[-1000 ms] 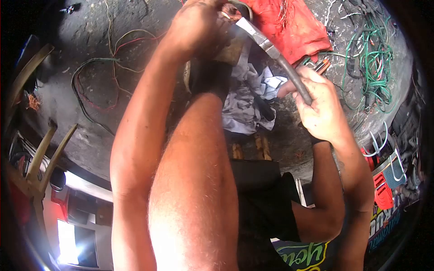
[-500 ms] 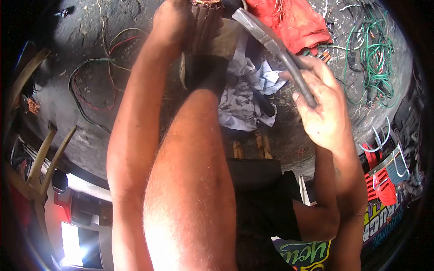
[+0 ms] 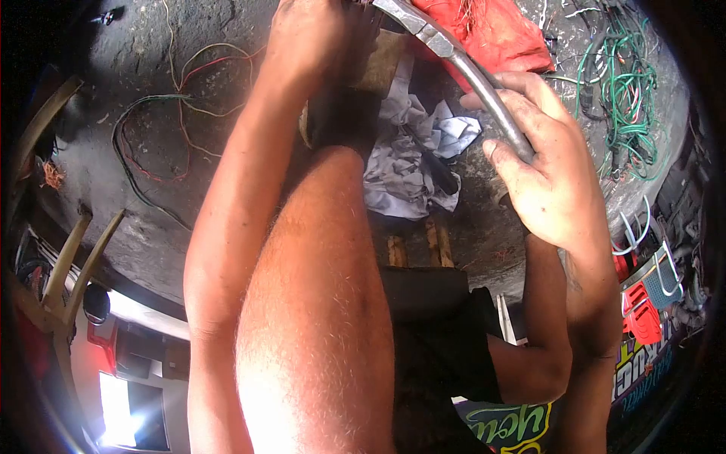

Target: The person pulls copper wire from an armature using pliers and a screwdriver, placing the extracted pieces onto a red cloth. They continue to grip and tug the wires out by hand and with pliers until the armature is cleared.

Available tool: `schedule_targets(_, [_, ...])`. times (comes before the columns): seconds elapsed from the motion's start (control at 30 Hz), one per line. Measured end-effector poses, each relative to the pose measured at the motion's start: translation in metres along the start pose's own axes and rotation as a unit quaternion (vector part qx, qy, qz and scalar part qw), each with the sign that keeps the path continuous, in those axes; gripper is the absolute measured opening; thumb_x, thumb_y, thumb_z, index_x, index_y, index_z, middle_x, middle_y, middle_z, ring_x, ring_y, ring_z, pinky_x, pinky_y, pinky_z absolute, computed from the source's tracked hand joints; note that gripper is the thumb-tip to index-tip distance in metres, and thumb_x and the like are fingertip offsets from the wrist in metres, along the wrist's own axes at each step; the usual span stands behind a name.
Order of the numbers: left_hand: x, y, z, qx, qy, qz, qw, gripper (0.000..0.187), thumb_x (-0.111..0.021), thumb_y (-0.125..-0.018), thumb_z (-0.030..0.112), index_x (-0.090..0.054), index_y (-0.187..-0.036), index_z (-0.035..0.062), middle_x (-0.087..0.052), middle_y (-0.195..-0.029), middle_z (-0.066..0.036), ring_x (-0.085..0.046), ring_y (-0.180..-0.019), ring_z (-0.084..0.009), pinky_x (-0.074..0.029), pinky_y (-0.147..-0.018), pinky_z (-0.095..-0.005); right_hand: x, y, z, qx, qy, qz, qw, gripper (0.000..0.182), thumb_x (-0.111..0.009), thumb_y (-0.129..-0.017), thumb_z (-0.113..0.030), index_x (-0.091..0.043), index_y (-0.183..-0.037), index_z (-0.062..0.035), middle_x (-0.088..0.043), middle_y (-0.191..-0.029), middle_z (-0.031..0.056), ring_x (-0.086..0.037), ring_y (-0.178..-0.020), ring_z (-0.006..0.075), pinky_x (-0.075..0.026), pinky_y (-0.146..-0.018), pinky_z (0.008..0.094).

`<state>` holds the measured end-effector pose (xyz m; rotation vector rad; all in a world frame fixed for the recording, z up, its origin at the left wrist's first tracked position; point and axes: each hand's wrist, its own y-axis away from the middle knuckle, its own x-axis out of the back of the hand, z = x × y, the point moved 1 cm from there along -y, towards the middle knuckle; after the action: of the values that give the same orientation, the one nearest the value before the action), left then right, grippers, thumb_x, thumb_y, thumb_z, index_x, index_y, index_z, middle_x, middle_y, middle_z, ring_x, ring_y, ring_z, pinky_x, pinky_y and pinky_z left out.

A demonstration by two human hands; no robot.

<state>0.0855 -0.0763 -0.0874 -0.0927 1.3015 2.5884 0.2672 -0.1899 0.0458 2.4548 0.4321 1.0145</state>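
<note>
Long metal pliers (image 3: 484,87) slant across the upper middle, and my right hand (image 3: 541,155) is closed around their handle end. The jaws point up and left, reaching close to my left hand (image 3: 310,38) at the top edge. My left hand is closed against a dark ribbed metal piece (image 3: 365,34), mostly in shadow and covered by the hand; the fingers' far side is hidden. Below this sits a dark block with a brownish face (image 3: 382,64), just beyond my bare knee (image 3: 336,159).
Crumpled grey-white cloth (image 3: 408,163) lies past my knee. A red bag (image 3: 503,38) with copper strands is at the top. Tangled green wires (image 3: 624,98) lie at right, loose thin wires (image 3: 181,98) at left. A red plastic crate (image 3: 641,312) stands at lower right.
The pliers' jaws have moved up and left, while my right hand has shifted slightly right. My left hand has moved right, over the ribbed piece, whose copper-coloured top no longer shows.
</note>
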Motion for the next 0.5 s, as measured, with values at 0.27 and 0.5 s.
schedule_targets(0.27, [-0.004,0.007,-0.004,-0.215,-0.214,0.083,0.949,0.047,-0.039,-0.098,0.036,-0.063,-0.094,-0.0039,-0.062,-0.076,-0.011,-0.056,-0.068,-0.0213,-0.045,-0.065,-0.0362,-0.004,-0.001,-0.006,-0.042,0.067,0.000,0.997,0.027,-0.056,-0.077,0.002,-0.063,-0.102,0.0019,-0.059,-0.099,0.0161,-0.061,-0.096,0.0298,-0.046,-0.086,0.0354])
schedule_targets(0.5, [-0.006,0.007,0.005,-0.018,-0.008,0.073,0.997,0.043,-0.038,-0.096,0.034,-0.063,-0.083,0.0010,-0.061,-0.069,-0.013,-0.060,-0.057,-0.0209,-0.049,-0.053,-0.0346,-0.027,-0.008,0.008,-0.013,-0.020,0.013,1.000,0.015,-0.054,-0.077,0.000,-0.061,-0.090,0.0020,-0.060,-0.083,0.0184,-0.061,-0.074,0.0357,-0.049,-0.069,0.0401])
